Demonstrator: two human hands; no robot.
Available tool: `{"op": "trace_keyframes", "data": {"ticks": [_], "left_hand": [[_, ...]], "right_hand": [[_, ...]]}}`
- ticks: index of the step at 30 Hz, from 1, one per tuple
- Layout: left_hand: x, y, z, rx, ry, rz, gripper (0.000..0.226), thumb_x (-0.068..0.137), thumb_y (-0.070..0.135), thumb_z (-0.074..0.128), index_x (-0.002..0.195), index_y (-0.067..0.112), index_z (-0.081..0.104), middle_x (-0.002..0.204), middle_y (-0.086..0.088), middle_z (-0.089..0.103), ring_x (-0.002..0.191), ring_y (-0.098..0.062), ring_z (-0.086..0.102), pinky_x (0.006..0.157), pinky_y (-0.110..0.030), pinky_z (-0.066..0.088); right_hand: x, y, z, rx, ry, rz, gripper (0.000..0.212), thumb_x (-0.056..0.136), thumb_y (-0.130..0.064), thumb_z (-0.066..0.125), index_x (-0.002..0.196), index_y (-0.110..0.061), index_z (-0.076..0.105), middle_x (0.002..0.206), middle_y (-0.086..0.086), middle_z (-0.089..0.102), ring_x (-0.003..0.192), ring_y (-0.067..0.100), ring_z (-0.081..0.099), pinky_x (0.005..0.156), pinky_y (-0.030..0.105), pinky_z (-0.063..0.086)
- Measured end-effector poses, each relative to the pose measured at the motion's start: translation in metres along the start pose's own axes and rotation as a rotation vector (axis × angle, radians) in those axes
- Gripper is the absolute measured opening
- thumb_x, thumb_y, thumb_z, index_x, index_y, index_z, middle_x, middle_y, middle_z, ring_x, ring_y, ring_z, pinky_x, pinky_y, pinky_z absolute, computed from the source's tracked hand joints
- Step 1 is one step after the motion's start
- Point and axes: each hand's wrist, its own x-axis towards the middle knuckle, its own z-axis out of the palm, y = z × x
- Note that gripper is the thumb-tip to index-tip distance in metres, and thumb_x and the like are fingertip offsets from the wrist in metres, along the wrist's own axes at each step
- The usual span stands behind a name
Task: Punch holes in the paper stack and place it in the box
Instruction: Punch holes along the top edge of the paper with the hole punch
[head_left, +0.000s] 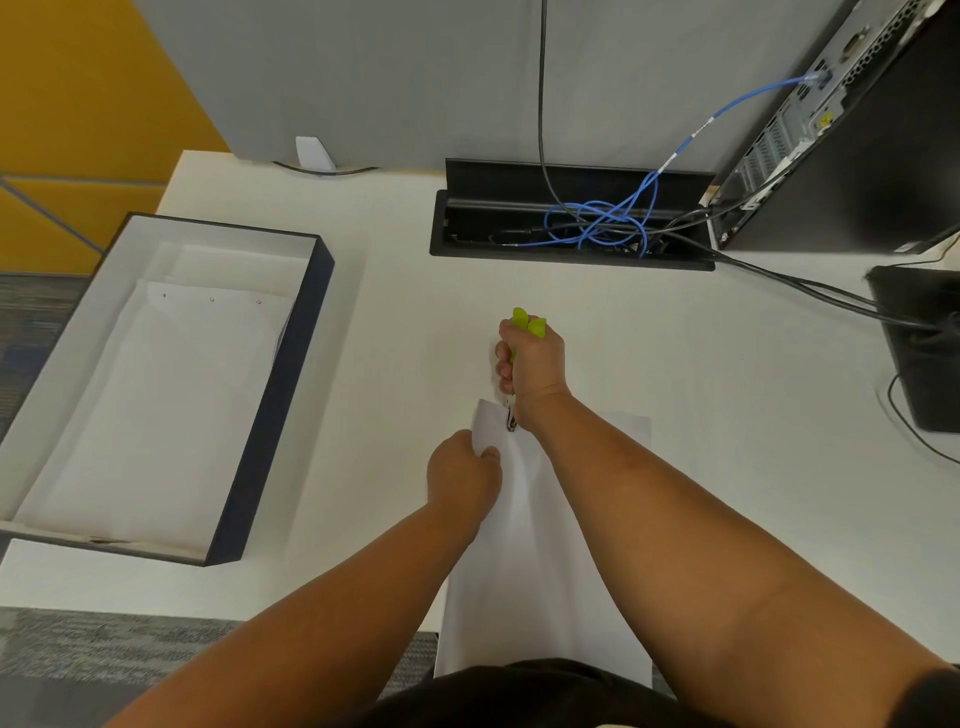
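At lower centre the left hand (464, 475) pinches the paper stack (524, 551) while the right hand (531, 364), fingers clenched on a green-handled punch (522, 343), bites its top edge, so punching looks underway and the box (171, 384) at left still awaits this stack.

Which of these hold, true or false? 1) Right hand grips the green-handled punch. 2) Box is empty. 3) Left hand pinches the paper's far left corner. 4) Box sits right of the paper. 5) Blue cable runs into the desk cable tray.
1) True: the right hand grips the green-handled punch at the paper stack.
2) False: the box already holds punched sheets.
3) True: the left hand pinches that corner.
4) False: the box lies to its left.
5) True: the blue cable coils in the cable tray.
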Motion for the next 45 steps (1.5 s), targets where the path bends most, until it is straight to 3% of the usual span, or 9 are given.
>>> {"op": "trace_keyframes", "data": {"ticks": [22, 24, 27, 29, 33, 37, 39, 42, 45], "left_hand": [[0.001, 0.002, -0.001, -0.014, -0.010, -0.037, 0.021, 0.096, 0.022, 0.048, 0.108, 0.010, 0.060, 0.096, -0.002, 0.062, 0.085, -0.021, 0.058, 0.074, -0.029, 0.046], [0.001, 0.002, -0.001, -0.020, -0.010, -0.035, 0.021, 0.096, 0.022, 0.048, 0.108, 0.009, 0.060, 0.097, -0.003, 0.062, 0.085, -0.021, 0.059, 0.074, -0.029, 0.047], [0.001, 0.003, 0.000, -0.026, -0.009, -0.040, 0.020, 0.095, 0.022, 0.048, 0.107, 0.011, 0.059, 0.096, -0.002, 0.062, 0.086, -0.023, 0.059, 0.075, -0.032, 0.049], [0.000, 0.004, 0.001, -0.027, -0.003, -0.033, 0.019, 0.095, 0.021, 0.048, 0.106, 0.010, 0.059, 0.096, -0.004, 0.063, 0.085, -0.023, 0.059, 0.075, -0.032, 0.049], [-0.004, 0.005, 0.004, -0.016, 0.036, -0.008, 0.019, 0.096, 0.020, 0.047, 0.106, 0.009, 0.059, 0.094, -0.002, 0.060, 0.082, -0.021, 0.056, 0.072, -0.029, 0.043], [-0.004, 0.005, 0.005, 0.020, 0.085, 0.037, 0.018, 0.096, 0.020, 0.048, 0.104, 0.008, 0.059, 0.093, -0.002, 0.060, 0.080, -0.020, 0.054, 0.070, -0.028, 0.041], [-0.005, 0.005, 0.006, 0.035, 0.098, 0.071, 0.012, 0.097, 0.019, 0.047, 0.098, 0.011, 0.056, 0.086, 0.002, 0.055, 0.077, -0.019, 0.051, 0.061, -0.025, 0.038], [-0.004, 0.007, 0.007, 0.071, 0.114, 0.094, 0.010, 0.097, 0.019, 0.047, 0.089, 0.014, 0.050, 0.074, 0.007, 0.047, 0.071, -0.016, 0.048, 0.053, -0.016, 0.032], [-0.003, 0.007, 0.008, 0.102, 0.116, 0.103, 0.012, 0.097, 0.020, 0.047, 0.088, 0.013, 0.049, 0.071, 0.009, 0.045, 0.068, -0.014, 0.047, 0.053, -0.017, 0.032]], "right_hand": [[0.009, -0.001, 0.002, -0.083, 0.008, 0.045, 0.012, 0.085, -0.012, 0.057, 0.076, -0.017, 0.050, 0.061, 0.003, 0.050, 0.043, 0.013, 0.037, 0.041, 0.021, 0.028], [0.007, -0.002, -0.001, -0.070, -0.029, 0.049, 0.005, 0.086, -0.014, 0.059, 0.089, -0.014, 0.055, 0.069, 0.006, 0.056, 0.048, 0.013, 0.043, 0.043, 0.023, 0.034], [0.006, -0.004, -0.008, -0.028, -0.070, 0.030, 0.032, 0.087, -0.014, 0.062, 0.113, -0.019, 0.044, 0.081, 0.012, 0.062, 0.057, 0.018, 0.052, 0.047, 0.028, 0.042], [0.005, -0.005, -0.012, -0.015, -0.077, 0.012, 0.033, 0.087, -0.014, 0.063, 0.110, -0.022, 0.040, 0.086, 0.014, 0.063, 0.059, 0.019, 0.054, 0.048, 0.029, 0.043], [0.002, -0.009, -0.019, 0.044, -0.118, 0.033, 0.008, 0.094, -0.020, 0.059, 0.097, -0.013, 0.056, 0.090, 0.014, 0.063, 0.066, 0.019, 0.058, 0.057, 0.030, 0.045], [0.003, -0.014, -0.026, 0.066, -0.169, 0.044, 0.030, 0.096, -0.021, 0.058, 0.113, 0.003, 0.061, 0.100, 0.016, 0.067, 0.086, 0.026, 0.067, 0.077, 0.042, 0.056], [0.004, -0.018, -0.031, 0.048, -0.153, 0.040, 0.029, 0.096, -0.021, 0.058, 0.111, 0.004, 0.061, 0.106, 0.019, 0.067, 0.096, 0.031, 0.069, 0.086, 0.049, 0.055], [0.003, -0.020, -0.036, 0.072, -0.133, 0.033, 0.022, 0.096, -0.020, 0.058, 0.104, 0.001, 0.062, 0.104, 0.018, 0.066, 0.102, 0.033, 0.069, 0.088, 0.053, 0.053], [0.001, -0.021, -0.039, 0.090, -0.148, 0.048, 0.016, 0.095, -0.013, 0.056, 0.105, -0.002, 0.062, 0.106, 0.015, 0.065, 0.106, 0.031, 0.067, 0.087, 0.052, 0.052]]}}
